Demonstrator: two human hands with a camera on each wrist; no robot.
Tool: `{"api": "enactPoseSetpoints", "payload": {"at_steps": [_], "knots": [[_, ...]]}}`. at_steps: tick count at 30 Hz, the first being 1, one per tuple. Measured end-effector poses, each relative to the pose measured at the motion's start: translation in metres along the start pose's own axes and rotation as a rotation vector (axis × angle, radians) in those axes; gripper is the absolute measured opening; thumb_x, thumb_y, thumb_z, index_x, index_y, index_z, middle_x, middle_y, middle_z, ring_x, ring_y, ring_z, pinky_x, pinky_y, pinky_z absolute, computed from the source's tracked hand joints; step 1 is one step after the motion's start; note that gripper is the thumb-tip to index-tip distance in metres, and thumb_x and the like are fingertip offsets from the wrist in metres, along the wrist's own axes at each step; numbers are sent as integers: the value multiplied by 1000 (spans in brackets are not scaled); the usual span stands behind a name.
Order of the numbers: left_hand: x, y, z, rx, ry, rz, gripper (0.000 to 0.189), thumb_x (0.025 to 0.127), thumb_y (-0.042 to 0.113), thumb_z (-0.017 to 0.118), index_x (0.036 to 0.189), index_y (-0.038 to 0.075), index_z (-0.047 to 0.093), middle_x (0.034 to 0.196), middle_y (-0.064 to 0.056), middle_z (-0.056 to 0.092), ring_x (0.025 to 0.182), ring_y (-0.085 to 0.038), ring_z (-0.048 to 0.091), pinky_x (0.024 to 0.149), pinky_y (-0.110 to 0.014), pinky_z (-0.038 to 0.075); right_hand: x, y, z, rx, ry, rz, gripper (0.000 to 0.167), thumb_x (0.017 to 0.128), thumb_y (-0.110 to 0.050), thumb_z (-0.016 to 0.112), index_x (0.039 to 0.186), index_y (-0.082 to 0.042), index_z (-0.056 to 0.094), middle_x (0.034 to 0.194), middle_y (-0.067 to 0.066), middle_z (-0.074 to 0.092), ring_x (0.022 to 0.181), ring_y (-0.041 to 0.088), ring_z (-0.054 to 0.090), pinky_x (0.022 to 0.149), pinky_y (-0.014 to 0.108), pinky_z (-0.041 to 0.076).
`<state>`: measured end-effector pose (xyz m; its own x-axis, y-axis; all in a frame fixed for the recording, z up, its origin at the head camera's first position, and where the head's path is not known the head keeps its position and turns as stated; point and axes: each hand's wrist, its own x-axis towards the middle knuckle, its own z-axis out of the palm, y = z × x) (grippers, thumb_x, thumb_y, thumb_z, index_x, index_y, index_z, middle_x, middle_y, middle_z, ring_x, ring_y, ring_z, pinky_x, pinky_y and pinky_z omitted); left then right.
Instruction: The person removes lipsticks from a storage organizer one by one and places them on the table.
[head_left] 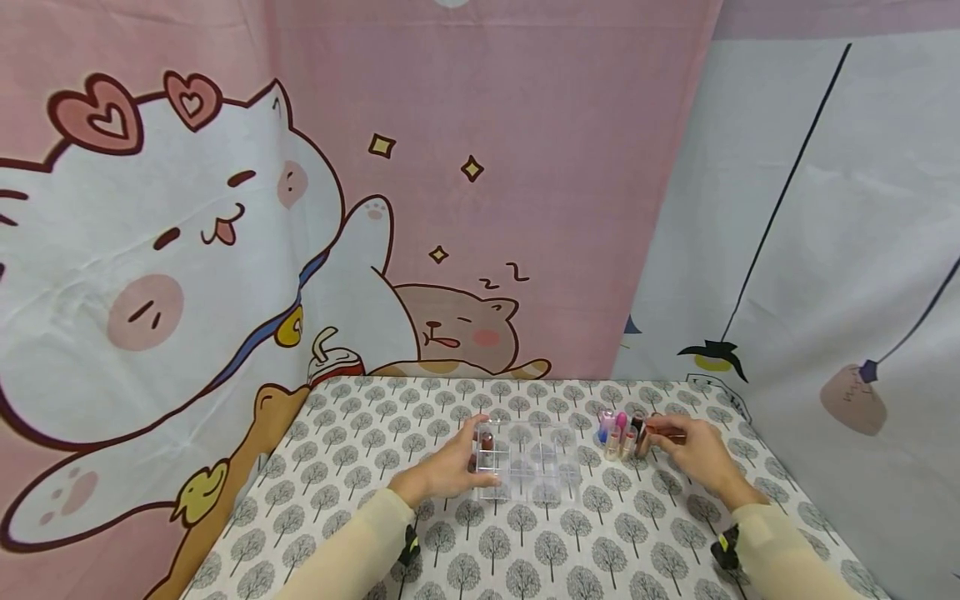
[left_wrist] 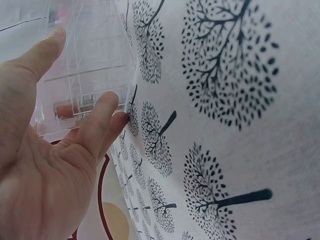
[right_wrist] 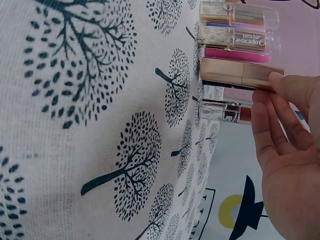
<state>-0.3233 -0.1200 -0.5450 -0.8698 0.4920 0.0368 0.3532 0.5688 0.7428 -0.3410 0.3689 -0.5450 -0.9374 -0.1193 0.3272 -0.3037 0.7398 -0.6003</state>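
At the left end of a clear divided organizer box (head_left: 543,477), my left hand (head_left: 441,468) grips it between thumb and fingers. A reddish-brown lipstick tube (left_wrist: 65,110) lies in the box's compartment beside those fingers. My right hand (head_left: 701,457) is at the right edge of an upright cosmetics group. Its thumb and fingertips pinch the upper end of a gold lipstick tube (right_wrist: 225,71), seen in the right wrist view. Close behind the fingers stands a clear and silver tube with a reddish-brown top (right_wrist: 245,114), partly hidden by them.
Other tubes stand beside the gold one, including a clear-capped one lettered avocado (right_wrist: 250,39) and a bright pink one (right_wrist: 235,55). A tree-print cloth (head_left: 465,550) covers the table. Cartoon-print curtains (head_left: 525,208) hang behind and along the sides.
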Motion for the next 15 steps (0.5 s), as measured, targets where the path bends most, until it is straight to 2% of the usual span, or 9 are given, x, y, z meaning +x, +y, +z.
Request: {"api": "enactPoseSetpoints", "payload": {"at_steps": [6,12,15], "knots": [[-1,0,0,-7,-3,-4,118,101,40,94,186,29,13,172,-25,54,131,-38,73,128,-67,54,1,1,3,-8,-7,-7,32,107,-8,85,138,-3,82,130,25,85,108,39,87,77,19,64],[-1,0,0,-9,2,-6,115,103,40,92,185,30,13,176,-26,50,144,-43,68,132,-68,50,2,4,3,-10,-11,-13,31,109,-9,84,139,-3,81,133,27,84,111,42,86,78,24,69],[-2,1,0,-13,2,-4,114,103,40,92,185,28,14,176,-27,50,145,-44,67,132,-68,49,3,5,2,-11,-20,-13,32,109,-9,83,140,-3,81,134,27,83,112,43,86,79,28,71]]}}
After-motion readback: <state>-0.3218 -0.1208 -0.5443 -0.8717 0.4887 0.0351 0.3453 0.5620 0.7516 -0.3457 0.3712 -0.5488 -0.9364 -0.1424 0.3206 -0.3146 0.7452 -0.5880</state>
